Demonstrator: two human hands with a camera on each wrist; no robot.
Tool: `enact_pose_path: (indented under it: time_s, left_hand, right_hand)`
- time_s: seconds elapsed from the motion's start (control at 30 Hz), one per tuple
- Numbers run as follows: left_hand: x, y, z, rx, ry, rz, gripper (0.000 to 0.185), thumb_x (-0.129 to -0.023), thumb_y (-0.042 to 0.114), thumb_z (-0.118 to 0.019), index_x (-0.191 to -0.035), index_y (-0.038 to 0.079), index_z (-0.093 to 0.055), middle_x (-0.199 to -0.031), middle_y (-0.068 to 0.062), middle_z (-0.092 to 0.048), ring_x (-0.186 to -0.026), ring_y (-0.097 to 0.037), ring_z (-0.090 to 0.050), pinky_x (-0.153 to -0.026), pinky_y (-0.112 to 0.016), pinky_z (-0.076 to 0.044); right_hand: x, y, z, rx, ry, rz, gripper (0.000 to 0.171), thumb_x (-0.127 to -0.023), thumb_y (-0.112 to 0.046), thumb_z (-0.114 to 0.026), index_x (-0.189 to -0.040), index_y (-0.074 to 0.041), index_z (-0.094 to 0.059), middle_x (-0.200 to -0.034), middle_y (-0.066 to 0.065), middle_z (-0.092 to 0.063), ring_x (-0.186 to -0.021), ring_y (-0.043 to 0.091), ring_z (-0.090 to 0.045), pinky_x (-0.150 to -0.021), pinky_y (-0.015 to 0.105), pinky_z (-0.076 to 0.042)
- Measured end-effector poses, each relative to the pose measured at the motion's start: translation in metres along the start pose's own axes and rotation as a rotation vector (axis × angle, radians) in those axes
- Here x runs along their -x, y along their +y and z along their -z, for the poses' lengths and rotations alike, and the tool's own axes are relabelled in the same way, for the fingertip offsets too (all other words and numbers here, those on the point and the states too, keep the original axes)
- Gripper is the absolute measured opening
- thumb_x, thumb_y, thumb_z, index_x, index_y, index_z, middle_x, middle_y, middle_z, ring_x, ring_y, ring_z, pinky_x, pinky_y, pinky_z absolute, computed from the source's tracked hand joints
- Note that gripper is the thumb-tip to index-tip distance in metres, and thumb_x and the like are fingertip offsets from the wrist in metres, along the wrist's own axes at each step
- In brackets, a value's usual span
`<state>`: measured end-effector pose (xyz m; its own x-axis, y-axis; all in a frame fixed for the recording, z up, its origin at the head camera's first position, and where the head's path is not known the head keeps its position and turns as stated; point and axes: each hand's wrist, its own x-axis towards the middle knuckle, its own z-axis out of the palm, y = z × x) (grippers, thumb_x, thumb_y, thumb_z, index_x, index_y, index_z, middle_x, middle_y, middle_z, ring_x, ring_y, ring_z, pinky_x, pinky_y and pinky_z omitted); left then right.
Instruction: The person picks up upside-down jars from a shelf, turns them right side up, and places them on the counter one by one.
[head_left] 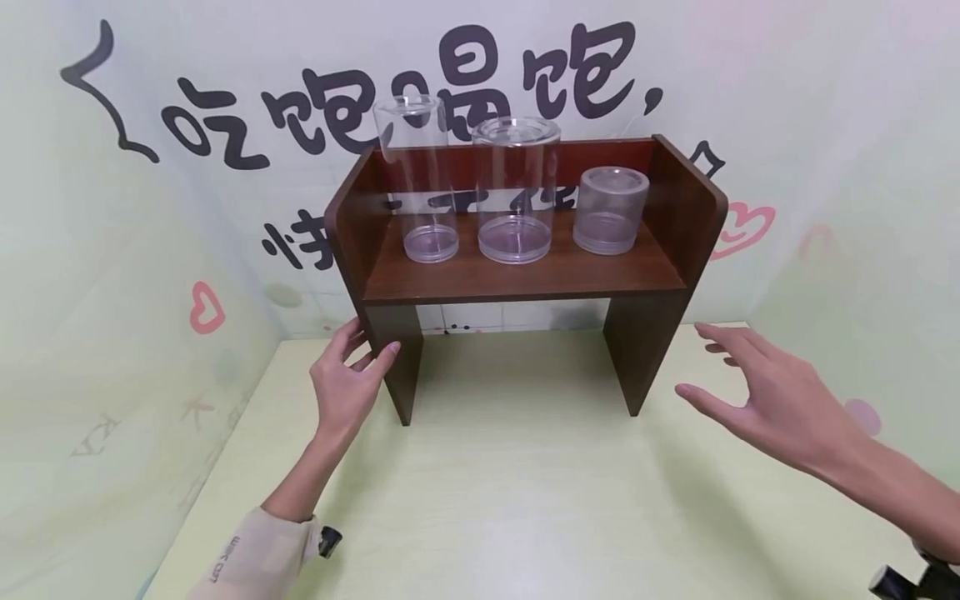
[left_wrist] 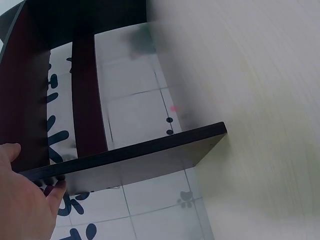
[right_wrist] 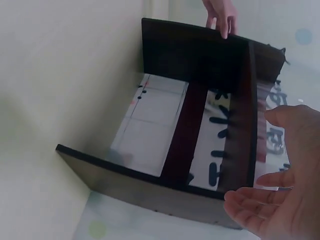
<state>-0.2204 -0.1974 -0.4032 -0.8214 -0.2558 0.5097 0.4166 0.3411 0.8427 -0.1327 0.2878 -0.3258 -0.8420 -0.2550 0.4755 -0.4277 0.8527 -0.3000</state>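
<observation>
A dark brown wooden desktop shelf (head_left: 525, 279) stands on the table, bearing three clear cylindrical containers: a tall narrow one (head_left: 431, 242), a wider one (head_left: 514, 237) in the middle and a short one (head_left: 612, 212) at the right. My left hand (head_left: 348, 383) grips the front edge of the left side panel, thumb on the inner side and fingers on the outer; the left wrist view shows this hand (left_wrist: 25, 200) at the panel too. Beside the right panel, my right hand (head_left: 787, 396) is held apart from the shelf, thumb and fingers spread, holding nothing.
The pale table (head_left: 517, 483) extends in front of and beneath the shelf. Behind it hangs a white backdrop (head_left: 225, 50) with large dark characters and pink hearts. Pale side walls rise at left and right. The shelf's lower part is an open gap between two panels.
</observation>
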Motion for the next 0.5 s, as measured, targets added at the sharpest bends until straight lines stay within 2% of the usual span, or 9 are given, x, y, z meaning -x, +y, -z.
enact_pose_path:
  time_s: [0.13, 0.2, 0.27, 0.37, 0.5]
  left_hand:
    - [-0.001, -0.001, -0.002, -0.022, 0.063, -0.055, 0.055, -0.084, 0.005, -0.089, -0.135, 0.001, -0.069, -0.128, -0.017, -0.074, -0.117, -0.033, -0.073, -0.082, -0.013, -0.059]
    - [-0.001, -0.001, -0.004, -0.045, 0.088, -0.080, 0.053, -0.084, 0.003, -0.089, -0.133, 0.000, -0.070, -0.125, -0.019, -0.074, -0.113, -0.035, -0.074, -0.080, -0.011, -0.059]
    - [-0.001, 0.000, -0.006, -0.070, 0.109, -0.106, 0.050, -0.084, 0.001, -0.088, -0.131, -0.002, -0.071, -0.122, -0.021, -0.075, -0.111, -0.036, -0.075, -0.079, -0.012, -0.059]
    - [-0.002, 0.002, -0.010, -0.092, 0.139, -0.141, 0.044, -0.084, -0.004, -0.086, -0.126, -0.007, -0.071, -0.119, -0.026, -0.075, -0.106, -0.042, -0.075, -0.078, -0.016, -0.060]
    - [-0.002, 0.002, -0.014, -0.102, 0.178, -0.174, 0.036, -0.085, -0.008, -0.083, -0.120, -0.010, -0.073, -0.113, -0.027, -0.076, -0.102, -0.043, -0.076, -0.076, -0.016, -0.061]
  right_hand:
    - [-0.011, -0.013, 0.003, 0.000, 0.064, 0.106, 0.077, -0.079, -0.025, -0.093, -0.147, -0.010, -0.059, -0.136, 0.008, -0.067, -0.104, 0.030, -0.073, -0.078, 0.043, -0.060]
    - [-0.018, -0.019, 0.004, 0.009, 0.103, 0.162, 0.079, -0.076, -0.021, -0.093, -0.146, -0.008, -0.060, -0.136, 0.008, -0.067, -0.102, 0.027, -0.073, -0.075, 0.034, -0.058]
    - [-0.025, -0.024, 0.006, 0.014, 0.131, 0.205, 0.081, -0.075, -0.020, -0.093, -0.147, -0.006, -0.059, -0.137, 0.009, -0.066, -0.102, 0.025, -0.072, -0.074, 0.031, -0.056]
    - [-0.035, -0.031, 0.007, 0.010, 0.143, 0.241, 0.084, -0.076, -0.022, -0.092, -0.149, -0.003, -0.057, -0.139, 0.012, -0.065, -0.108, 0.028, -0.069, -0.077, 0.037, -0.058]
    - [-0.049, -0.038, 0.008, -0.019, 0.151, 0.254, 0.084, -0.078, -0.022, -0.090, -0.151, -0.002, -0.055, -0.143, 0.017, -0.063, -0.121, 0.035, -0.063, -0.086, 0.052, -0.060]
